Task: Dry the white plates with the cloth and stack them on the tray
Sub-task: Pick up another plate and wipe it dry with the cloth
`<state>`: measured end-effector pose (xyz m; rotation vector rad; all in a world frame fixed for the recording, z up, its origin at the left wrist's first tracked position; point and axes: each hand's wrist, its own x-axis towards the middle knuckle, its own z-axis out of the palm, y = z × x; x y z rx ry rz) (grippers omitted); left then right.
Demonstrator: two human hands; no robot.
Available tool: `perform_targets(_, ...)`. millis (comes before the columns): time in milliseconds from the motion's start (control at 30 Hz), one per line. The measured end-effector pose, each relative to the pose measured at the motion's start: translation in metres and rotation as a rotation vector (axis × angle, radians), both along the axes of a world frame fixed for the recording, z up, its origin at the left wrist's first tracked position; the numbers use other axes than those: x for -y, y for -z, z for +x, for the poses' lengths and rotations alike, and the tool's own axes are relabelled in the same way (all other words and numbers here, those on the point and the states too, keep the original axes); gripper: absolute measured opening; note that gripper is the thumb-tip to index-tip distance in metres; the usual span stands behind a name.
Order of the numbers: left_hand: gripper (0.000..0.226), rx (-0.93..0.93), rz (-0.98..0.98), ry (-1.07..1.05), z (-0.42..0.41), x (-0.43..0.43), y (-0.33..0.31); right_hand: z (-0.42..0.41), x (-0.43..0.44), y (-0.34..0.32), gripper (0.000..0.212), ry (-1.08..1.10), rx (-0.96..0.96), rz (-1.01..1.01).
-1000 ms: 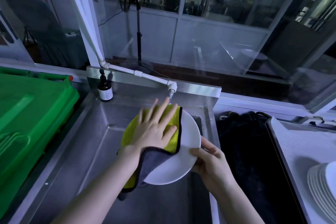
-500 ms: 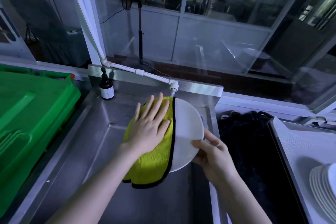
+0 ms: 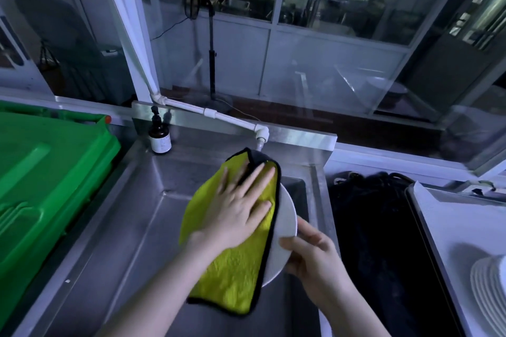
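Above the steel sink (image 3: 115, 227) a white plate (image 3: 286, 223) is tilted nearly on edge, so only a narrow crescent of it shows. A yellow cloth (image 3: 232, 276) with a black border covers most of its face. My left hand (image 3: 241, 208) presses flat on the cloth with fingers spread. My right hand (image 3: 312, 257) grips the plate's lower right rim, thumb on the front. A stack of white plates (image 3: 490, 287) sits on the white tray (image 3: 449, 216) at the far right.
A white tap (image 3: 260, 135) ends just behind the cloth's top corner. A brown pump bottle (image 3: 159, 135) stands at the sink's back left. A green bin lid (image 3: 41, 172) fills the left. A black bag (image 3: 383, 241) lies between sink and tray.
The plate has turned further edge-on toward the right. The cloth now hangs lower and covers more of the plate, and my left hand has slid right and up across it.
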<state>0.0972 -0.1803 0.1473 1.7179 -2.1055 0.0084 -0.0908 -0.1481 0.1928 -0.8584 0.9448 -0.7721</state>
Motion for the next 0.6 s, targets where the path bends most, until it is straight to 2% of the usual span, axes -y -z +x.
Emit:
perform_targets(133, 0.063, -0.056, 0.055, -0.192, 0.022, 0.006, 0.000, -0.013, 0.010, -0.013, 0.042, 0.053, 0.014, -0.059)
perform_targets(267, 0.057, -0.072, 0.057, -0.084, -0.005, -0.022, 0.016, -0.011, 0.019, -0.014, 0.046, 0.135, 0.026, -0.061)
perform_targets(467, 0.058, -0.126, -0.059, 0.012, -0.020, -0.020, 0.002, 0.000, 0.009, -0.002, 0.044, -0.036, -0.035, -0.067)
perform_targets(600, 0.060, -0.116, -0.013, -0.016, 0.016, -0.001, -0.026, -0.013, 0.013, -0.011, 0.050, -0.150, -0.110, -0.145)
